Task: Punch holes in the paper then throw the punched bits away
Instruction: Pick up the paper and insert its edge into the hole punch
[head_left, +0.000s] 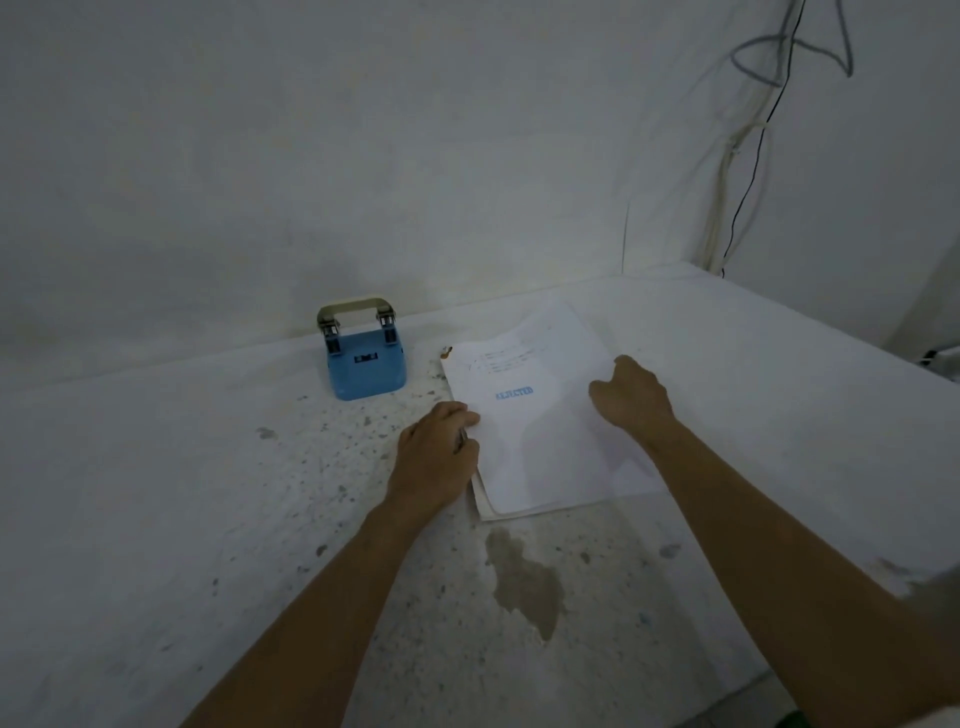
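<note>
A thin stack of white paper (535, 431) with a blue stamp lies flat on the white speckled table (208, 519). My left hand (436, 457) rests at the stack's left edge, fingers curled, the thumb on the paper; whether it grips the sheets is unclear. My right hand (631, 395) presses down on the right part of the top sheet, fingers bent. A blue hole punch (363, 358) with a beige lever stands upright to the left of the paper, near the wall, apart from both hands.
A brownish stain (524, 582) marks the table in front of the paper. A small brown object (445, 353) lies at the paper's far left corner. Cables (737, 171) hang down the wall at the back right. The table edge runs at the right.
</note>
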